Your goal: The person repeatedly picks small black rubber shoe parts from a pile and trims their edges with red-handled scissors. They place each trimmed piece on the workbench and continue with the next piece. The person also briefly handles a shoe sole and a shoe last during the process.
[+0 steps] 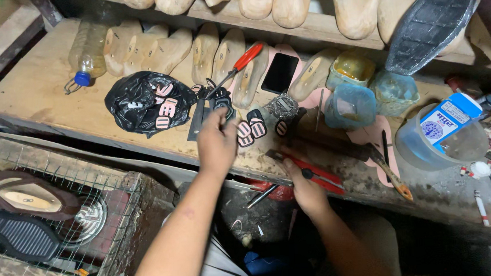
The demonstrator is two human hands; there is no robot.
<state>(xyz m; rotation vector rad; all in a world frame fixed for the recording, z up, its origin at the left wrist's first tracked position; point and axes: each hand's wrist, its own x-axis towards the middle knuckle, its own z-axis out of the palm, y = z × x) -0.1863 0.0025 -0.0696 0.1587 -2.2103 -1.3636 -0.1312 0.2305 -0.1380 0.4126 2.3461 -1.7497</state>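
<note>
My left hand [217, 144] reaches onto the wooden workbench [44, 93], its fingertips pinched on a small black cut piece [223, 104] beside a dark metal strip [197, 121]. More pink-and-black strap pieces [250, 129] lie just right of that hand. At the bench's front edge my right hand [305, 190] is closed on red-handled scissors [321, 176], whose dark blades point left. A black plastic bag [138, 102] holding similar pink pieces sits to the left.
Wooden shoe lasts [163, 49] line the back. A red-handled tool [243, 61], a phone [280, 72], teal tubs [350, 106], a clear tub with a blue box [447, 131], a brush [392, 174] and a bottle [87, 51] stand about. A wire cage [107, 192] holds a sandal [22, 194].
</note>
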